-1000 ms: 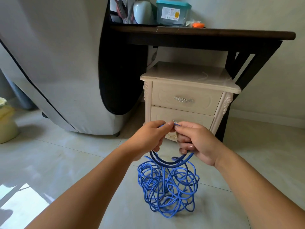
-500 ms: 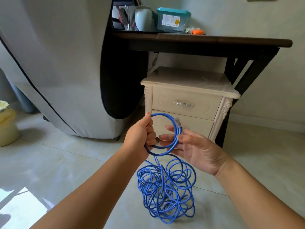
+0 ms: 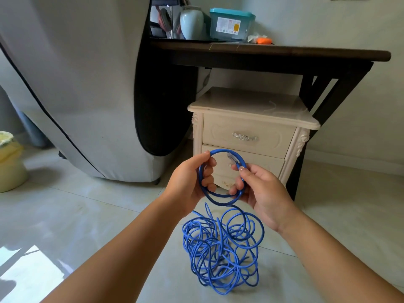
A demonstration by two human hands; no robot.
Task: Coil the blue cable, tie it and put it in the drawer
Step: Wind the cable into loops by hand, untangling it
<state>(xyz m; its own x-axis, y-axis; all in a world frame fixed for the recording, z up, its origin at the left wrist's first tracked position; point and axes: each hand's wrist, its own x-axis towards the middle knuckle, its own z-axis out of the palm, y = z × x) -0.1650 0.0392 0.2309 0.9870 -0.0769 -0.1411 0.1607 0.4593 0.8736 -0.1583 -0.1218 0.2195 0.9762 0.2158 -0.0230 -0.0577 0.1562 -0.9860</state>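
Grey cover (image 3: 76, 84) hung well to the left of the left hand. Dark table (image 3: 284, 52) stood beyond both hands, over a cream cabinet (image 3: 251, 106) just behind them; its top drawer (image 3: 247, 132) was closed. Blue cable (image 3: 218, 252): most lay tangled on the floor below the hands, with one loop raised between them. Left hand (image 3: 188, 182) gripped the loop's left side, fingers curled through it. Right hand (image 3: 264, 193) pinched the right side. Clear plug (image 3: 231, 157) sat just above the right thumb.
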